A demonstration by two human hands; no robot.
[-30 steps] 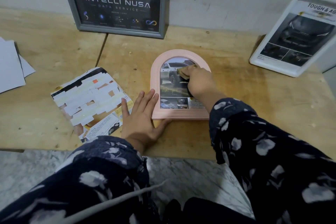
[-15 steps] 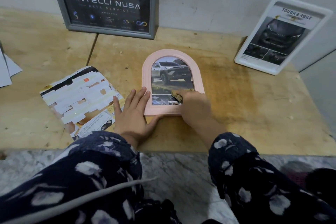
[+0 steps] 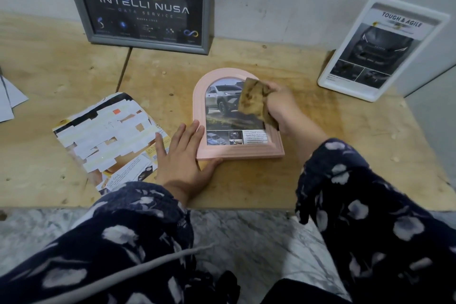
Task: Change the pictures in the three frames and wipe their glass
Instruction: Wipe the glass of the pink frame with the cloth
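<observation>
Both hands work at the pink arched frame [image 3: 238,150], which lies flat on the wooden bench [image 3: 345,155] with its arch toward the wall. Left hand [image 3: 183,155] is spread open, palm down on the bench — fingers along the frame's left edge, thumb hooked round its lower left corner. Right hand [image 3: 281,106] is closed around a crumpled brown cloth [image 3: 254,100], bunched in the fingers and lying over the upper right part of the frame's glass, across a picture of a silver car.

Left of the pink frame lies a cut-up magazine page [image 3: 106,136], just beside the left hand. Beyond the frame, a grey-framed poster [image 3: 145,0] leans against the wall. To the frame's right and farther back, a white frame [image 3: 380,49] with a dark car picture stands tilted against the wall — well apart from both hands.
</observation>
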